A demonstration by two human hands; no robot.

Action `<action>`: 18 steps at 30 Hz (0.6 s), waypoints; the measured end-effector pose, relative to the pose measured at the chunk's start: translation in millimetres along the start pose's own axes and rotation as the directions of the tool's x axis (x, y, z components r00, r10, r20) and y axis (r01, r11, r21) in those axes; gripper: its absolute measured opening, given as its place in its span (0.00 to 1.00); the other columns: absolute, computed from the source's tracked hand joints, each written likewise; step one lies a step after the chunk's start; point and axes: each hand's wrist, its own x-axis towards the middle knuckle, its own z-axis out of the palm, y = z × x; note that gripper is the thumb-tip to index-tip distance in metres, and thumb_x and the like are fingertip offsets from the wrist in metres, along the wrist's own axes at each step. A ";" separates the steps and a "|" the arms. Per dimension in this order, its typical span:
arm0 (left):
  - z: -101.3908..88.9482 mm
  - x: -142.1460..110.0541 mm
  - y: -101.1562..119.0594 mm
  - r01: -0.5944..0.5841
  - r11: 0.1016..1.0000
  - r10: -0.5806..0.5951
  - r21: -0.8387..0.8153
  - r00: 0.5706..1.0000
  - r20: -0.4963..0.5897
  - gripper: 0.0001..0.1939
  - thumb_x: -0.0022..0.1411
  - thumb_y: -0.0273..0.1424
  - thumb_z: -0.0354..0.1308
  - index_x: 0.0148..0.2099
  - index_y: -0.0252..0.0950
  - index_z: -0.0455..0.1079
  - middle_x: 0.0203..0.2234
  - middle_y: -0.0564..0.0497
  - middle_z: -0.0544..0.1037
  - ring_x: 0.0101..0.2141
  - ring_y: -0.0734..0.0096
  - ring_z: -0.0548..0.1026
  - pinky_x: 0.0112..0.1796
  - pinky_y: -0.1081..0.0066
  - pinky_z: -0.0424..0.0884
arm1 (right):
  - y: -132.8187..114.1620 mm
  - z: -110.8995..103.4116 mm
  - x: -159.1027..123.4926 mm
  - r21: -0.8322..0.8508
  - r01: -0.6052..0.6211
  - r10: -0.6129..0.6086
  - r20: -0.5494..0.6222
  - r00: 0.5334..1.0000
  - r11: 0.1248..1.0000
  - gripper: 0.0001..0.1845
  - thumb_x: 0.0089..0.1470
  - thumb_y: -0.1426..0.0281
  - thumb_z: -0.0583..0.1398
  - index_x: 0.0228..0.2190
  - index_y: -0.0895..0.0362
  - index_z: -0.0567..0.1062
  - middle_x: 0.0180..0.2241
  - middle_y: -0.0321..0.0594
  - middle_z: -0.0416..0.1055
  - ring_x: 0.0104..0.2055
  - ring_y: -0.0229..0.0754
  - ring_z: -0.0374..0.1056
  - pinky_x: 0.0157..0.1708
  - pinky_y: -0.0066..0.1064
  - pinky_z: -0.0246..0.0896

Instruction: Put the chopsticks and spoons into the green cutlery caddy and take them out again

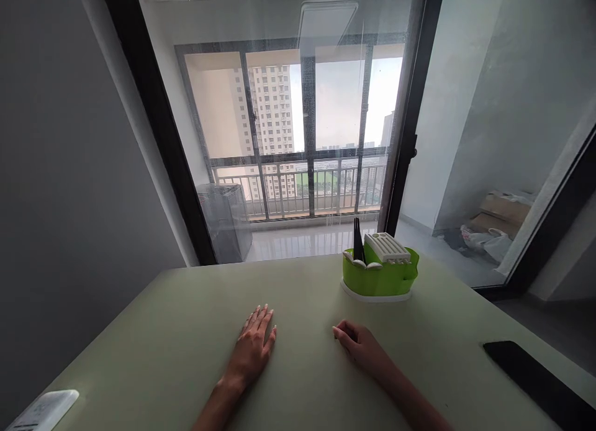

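My left hand [254, 344] lies flat on the pale green table [162, 331], fingers stretched out, holding nothing. My right hand [356, 344] rests on the table a little to its right, fingers loosely curled under, with nothing visible in them. A green holder [379, 276] on a white base stands behind the right hand. It carries a white slotted insert [386, 246] and a dark upright item [357, 241].
A black phone [535, 381] lies at the table's right edge. A white remote-like device [41, 411] sits at the near left corner. Beyond the table are a glass sliding door with a dark frame [400, 139], a balcony, and cardboard and bags [493, 229] on the floor at right.
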 end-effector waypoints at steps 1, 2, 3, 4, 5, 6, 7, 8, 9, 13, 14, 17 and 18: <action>0.3 0.0 -0.3 -0.002 1.000 0.002 0.000 1.000 -0.003 0.26 0.72 0.41 0.45 0.67 0.39 0.64 0.68 0.47 0.64 0.69 0.58 0.57 0.66 0.53 0.58 | -0.5 0.0 -0.2 -0.004 0.003 -0.003 0.000 1.000 1.000 0.22 0.59 0.50 0.55 0.26 0.54 0.67 0.21 0.28 0.55 0.24 0.36 0.50 0.25 0.28 0.44; 0.5 0.1 -0.5 -0.002 1.000 0.002 -0.002 1.000 -0.005 0.26 0.72 0.41 0.45 0.67 0.39 0.64 0.67 0.47 0.64 0.68 0.58 0.57 0.66 0.53 0.58 | -1.1 -0.1 -0.5 -0.010 0.006 -0.006 -0.004 1.000 1.000 0.22 0.59 0.50 0.55 0.26 0.54 0.67 0.21 0.28 0.55 0.24 0.36 0.50 0.26 0.29 0.44; 0.6 0.1 -0.7 -0.001 1.000 0.001 -0.004 1.000 -0.005 0.26 0.72 0.41 0.45 0.67 0.39 0.64 0.67 0.46 0.64 0.68 0.58 0.57 0.66 0.53 0.58 | -1.7 -0.2 -0.7 -0.015 0.009 -0.009 -0.010 1.000 1.000 0.21 0.59 0.50 0.56 0.26 0.54 0.67 0.21 0.28 0.55 0.24 0.36 0.50 0.25 0.29 0.44; 0.4 0.1 -0.6 -0.001 1.000 0.001 -0.005 1.000 -0.004 0.26 0.72 0.41 0.45 0.67 0.38 0.64 0.67 0.46 0.64 0.68 0.57 0.57 0.66 0.53 0.58 | -2.2 -0.3 -0.9 -0.018 0.009 -0.009 -0.015 1.000 1.000 0.21 0.59 0.50 0.56 0.26 0.54 0.67 0.21 0.29 0.56 0.24 0.36 0.50 0.25 0.29 0.44; 0.1 0.0 -0.4 -0.001 1.000 0.001 -0.005 1.000 -0.001 0.27 0.72 0.41 0.45 0.67 0.38 0.64 0.67 0.46 0.64 0.68 0.57 0.57 0.66 0.52 0.58 | -2.6 -0.5 -1.1 -0.020 0.009 -0.009 -0.018 1.000 1.000 0.21 0.59 0.50 0.56 0.26 0.54 0.68 0.21 0.29 0.56 0.24 0.36 0.51 0.25 0.29 0.44; -0.5 0.0 0.0 -0.002 1.000 0.002 -0.003 1.000 0.003 0.27 0.72 0.41 0.45 0.67 0.38 0.64 0.67 0.45 0.64 0.68 0.57 0.57 0.66 0.52 0.58 | -2.8 -0.6 -1.2 -0.020 0.008 -0.008 -0.019 1.000 1.000 0.21 0.59 0.50 0.56 0.26 0.54 0.68 0.21 0.29 0.57 0.24 0.36 0.51 0.25 0.29 0.45; -1.1 -0.1 0.5 -0.003 1.000 0.003 0.001 1.000 0.008 0.27 0.72 0.40 0.45 0.67 0.37 0.64 0.68 0.45 0.63 0.69 0.57 0.57 0.66 0.52 0.58 | -2.7 -0.8 -1.2 -0.020 0.007 -0.007 -0.017 1.000 1.000 0.22 0.59 0.50 0.56 0.26 0.55 0.68 0.21 0.29 0.57 0.25 0.36 0.51 0.26 0.28 0.45; -1.8 -0.1 1.1 -0.004 1.000 0.004 0.005 1.000 0.012 0.27 0.72 0.40 0.45 0.68 0.37 0.64 0.68 0.45 0.63 0.69 0.57 0.57 0.66 0.52 0.58 | -2.4 -0.9 -1.2 -0.019 0.007 -0.007 -0.016 1.000 1.000 0.22 0.59 0.50 0.56 0.26 0.55 0.68 0.21 0.29 0.57 0.25 0.36 0.52 0.26 0.28 0.45; -2.4 -0.1 1.6 -0.005 1.000 0.005 0.010 1.000 0.017 0.27 0.73 0.40 0.44 0.68 0.37 0.63 0.68 0.45 0.63 0.69 0.57 0.57 0.66 0.53 0.58 | -1.8 -0.9 -1.0 -0.020 0.008 -0.008 -0.015 1.000 1.000 0.22 0.59 0.50 0.56 0.26 0.55 0.69 0.21 0.29 0.57 0.25 0.36 0.52 0.26 0.28 0.45; -2.7 0.2 1.9 0.006 1.000 -0.007 0.025 0.999 0.033 0.27 0.73 0.40 0.44 0.68 0.36 0.63 0.68 0.46 0.62 0.69 0.58 0.56 0.66 0.53 0.57 | 1.3 -0.7 -0.2 -0.030 0.020 -0.021 -0.010 1.000 0.999 0.22 0.60 0.50 0.55 0.27 0.55 0.69 0.21 0.29 0.57 0.25 0.36 0.52 0.25 0.28 0.45; -2.0 0.2 1.4 0.006 1.000 -0.007 0.029 0.999 0.034 0.27 0.73 0.40 0.44 0.68 0.36 0.63 0.68 0.45 0.62 0.69 0.58 0.56 0.66 0.53 0.57 | 2.1 -0.5 0.0 -0.032 0.024 -0.024 -0.010 1.000 0.999 0.22 0.61 0.50 0.55 0.27 0.55 0.68 0.21 0.29 0.56 0.25 0.36 0.52 0.25 0.28 0.45; 1.0 0.2 -1.2 -0.006 0.999 0.005 0.032 1.000 0.017 0.27 0.73 0.41 0.44 0.68 0.37 0.63 0.68 0.45 0.62 0.69 0.58 0.56 0.66 0.53 0.57 | 4.6 0.1 0.7 -0.026 0.027 -0.027 -0.005 1.000 0.999 0.22 0.61 0.50 0.55 0.27 0.55 0.68 0.20 0.28 0.56 0.24 0.36 0.51 0.25 0.28 0.45; 1.8 0.1 -2.0 -0.011 0.999 0.011 0.031 1.000 0.010 0.27 0.73 0.41 0.44 0.68 0.37 0.63 0.68 0.46 0.62 0.69 0.58 0.56 0.66 0.53 0.58 | 5.5 0.2 1.1 -0.020 0.025 -0.025 -0.005 1.000 0.999 0.22 0.61 0.50 0.55 0.28 0.55 0.69 0.20 0.28 0.56 0.24 0.36 0.51 0.25 0.28 0.45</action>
